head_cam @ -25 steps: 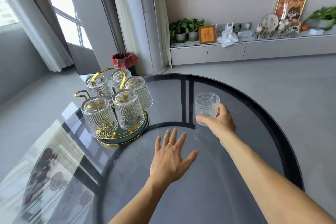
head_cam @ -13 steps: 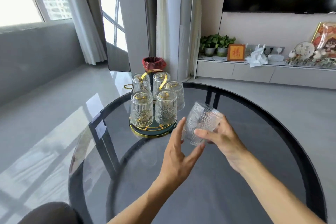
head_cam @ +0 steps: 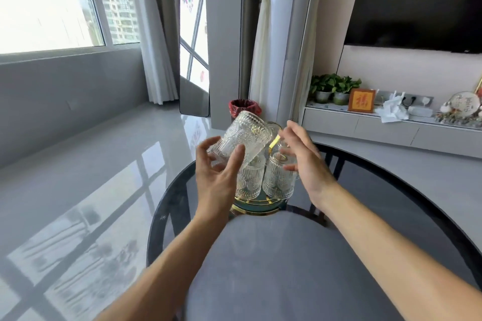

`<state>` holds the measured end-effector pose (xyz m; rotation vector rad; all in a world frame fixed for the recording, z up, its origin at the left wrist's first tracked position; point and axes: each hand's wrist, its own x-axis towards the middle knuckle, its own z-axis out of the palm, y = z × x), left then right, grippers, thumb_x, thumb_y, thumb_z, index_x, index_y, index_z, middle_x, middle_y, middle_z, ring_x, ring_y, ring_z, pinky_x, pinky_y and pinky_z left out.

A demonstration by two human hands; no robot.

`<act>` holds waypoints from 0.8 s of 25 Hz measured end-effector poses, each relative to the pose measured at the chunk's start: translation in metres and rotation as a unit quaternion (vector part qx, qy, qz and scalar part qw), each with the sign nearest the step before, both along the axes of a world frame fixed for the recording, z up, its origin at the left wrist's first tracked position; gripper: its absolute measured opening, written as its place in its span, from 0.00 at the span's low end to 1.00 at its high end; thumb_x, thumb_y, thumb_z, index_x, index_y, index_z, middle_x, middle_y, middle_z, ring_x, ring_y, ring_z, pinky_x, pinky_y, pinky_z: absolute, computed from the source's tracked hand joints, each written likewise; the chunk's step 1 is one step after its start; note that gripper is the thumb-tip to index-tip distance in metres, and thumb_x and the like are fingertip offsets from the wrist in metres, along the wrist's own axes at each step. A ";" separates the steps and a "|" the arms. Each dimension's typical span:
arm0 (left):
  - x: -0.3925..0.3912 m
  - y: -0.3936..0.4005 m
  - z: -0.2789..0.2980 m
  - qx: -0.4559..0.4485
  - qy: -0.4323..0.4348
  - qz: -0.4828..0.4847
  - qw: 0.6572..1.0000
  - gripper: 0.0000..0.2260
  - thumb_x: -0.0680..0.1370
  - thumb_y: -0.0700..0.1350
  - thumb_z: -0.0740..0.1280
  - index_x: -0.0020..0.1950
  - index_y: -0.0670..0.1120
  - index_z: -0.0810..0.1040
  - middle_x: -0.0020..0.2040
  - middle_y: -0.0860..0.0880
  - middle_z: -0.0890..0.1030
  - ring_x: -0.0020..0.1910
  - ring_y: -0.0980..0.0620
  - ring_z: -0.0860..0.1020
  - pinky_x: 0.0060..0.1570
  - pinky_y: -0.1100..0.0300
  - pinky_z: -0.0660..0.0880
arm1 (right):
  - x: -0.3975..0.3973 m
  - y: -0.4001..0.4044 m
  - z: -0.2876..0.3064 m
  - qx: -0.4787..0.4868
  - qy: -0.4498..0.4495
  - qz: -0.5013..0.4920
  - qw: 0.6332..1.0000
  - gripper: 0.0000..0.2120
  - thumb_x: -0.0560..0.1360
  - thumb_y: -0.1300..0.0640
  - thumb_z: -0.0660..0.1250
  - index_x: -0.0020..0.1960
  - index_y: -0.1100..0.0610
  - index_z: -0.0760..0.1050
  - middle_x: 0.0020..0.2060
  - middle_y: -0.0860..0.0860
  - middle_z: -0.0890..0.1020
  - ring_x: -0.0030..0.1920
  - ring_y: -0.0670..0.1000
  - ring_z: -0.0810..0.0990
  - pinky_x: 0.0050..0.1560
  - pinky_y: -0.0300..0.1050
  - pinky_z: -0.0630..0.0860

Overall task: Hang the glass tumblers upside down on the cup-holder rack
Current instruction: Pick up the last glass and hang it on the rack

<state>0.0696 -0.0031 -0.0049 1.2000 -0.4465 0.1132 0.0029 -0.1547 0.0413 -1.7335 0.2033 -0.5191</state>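
My left hand [head_cam: 217,174] grips an embossed glass tumbler [head_cam: 242,138], tilted on its side in the air above the left part of the cup-holder rack [head_cam: 257,206]. Fingers and thumb wrap the tumbler's lower end. The rack has a dark green base with a gold rim and a gold handle [head_cam: 273,142]. Several tumblers hang upside down on it, one at the front right [head_cam: 277,177]. My right hand [head_cam: 302,156] is open beside the rack's right side, fingers spread, apart from the raised tumbler and partly hiding the rack.
The rack stands at the far edge of a round dark glass table [head_cam: 391,216]. Beyond it are a red-lined bin [head_cam: 245,108], a mirror leaning on a pillar [head_cam: 194,96] and a low cabinet [head_cam: 391,128] with plants and ornaments.
The tumbler has passed from my right hand to my left and risen over the rack. My right hand has let go and opened. The camera has moved closer to the rack.
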 end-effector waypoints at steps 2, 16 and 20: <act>0.020 0.012 0.009 0.008 0.000 0.032 0.999 0.20 0.74 0.48 0.75 0.61 0.50 0.70 0.36 0.62 0.82 0.35 0.61 0.80 0.39 0.65 0.77 | 0.025 -0.001 0.012 -0.111 0.007 -0.026 0.993 0.30 0.75 0.34 0.55 0.74 0.43 0.60 0.74 0.47 0.67 0.70 0.48 0.68 0.67 0.49 0.65; 0.122 0.017 0.040 0.284 -0.112 0.100 0.947 0.24 0.65 0.53 0.81 0.56 0.53 0.76 0.55 0.52 0.80 0.56 0.52 0.77 0.51 0.58 0.73 | 0.096 -0.030 0.023 -0.443 0.227 -0.005 0.867 0.33 0.77 0.32 0.47 0.76 0.48 0.60 0.78 0.46 0.59 0.77 0.50 0.57 0.76 0.57 0.52; 0.131 -0.001 0.035 0.425 -0.164 0.097 0.885 0.25 0.65 0.53 0.81 0.59 0.54 0.76 0.60 0.48 0.80 0.60 0.45 0.74 0.49 0.55 0.68 | 0.095 -0.030 0.024 -0.457 0.233 -0.012 0.858 0.33 0.76 0.32 0.46 0.76 0.47 0.60 0.77 0.45 0.59 0.76 0.51 0.57 0.75 0.61 0.52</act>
